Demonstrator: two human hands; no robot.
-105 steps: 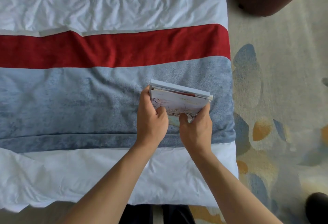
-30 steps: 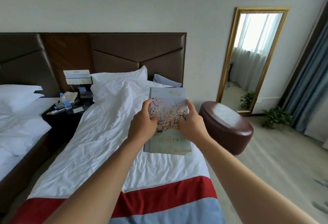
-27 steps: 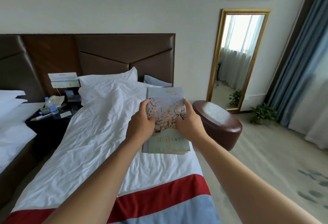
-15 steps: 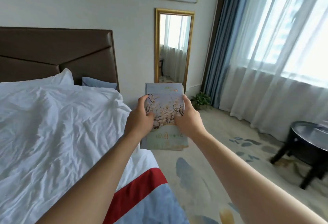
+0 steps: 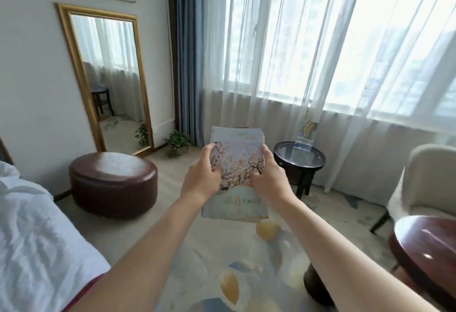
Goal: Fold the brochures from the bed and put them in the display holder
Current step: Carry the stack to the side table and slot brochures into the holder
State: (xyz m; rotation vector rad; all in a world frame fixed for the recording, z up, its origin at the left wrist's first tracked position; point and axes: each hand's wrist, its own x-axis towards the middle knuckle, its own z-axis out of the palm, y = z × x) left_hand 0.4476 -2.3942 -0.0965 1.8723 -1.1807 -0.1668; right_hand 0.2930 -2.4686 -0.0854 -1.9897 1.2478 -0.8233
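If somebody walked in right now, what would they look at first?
Probably the stack of flower-printed brochures, held up in the middle by the left hand and right hand. Next, the bright window with sheer curtains filling the right side. Then the tall gold-framed mirror on the left wall, with a round brown ottoman in front of it.

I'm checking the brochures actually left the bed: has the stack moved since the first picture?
Yes. The brochure stack is off the bed, held up by the left hand and right hand, facing the small black table.
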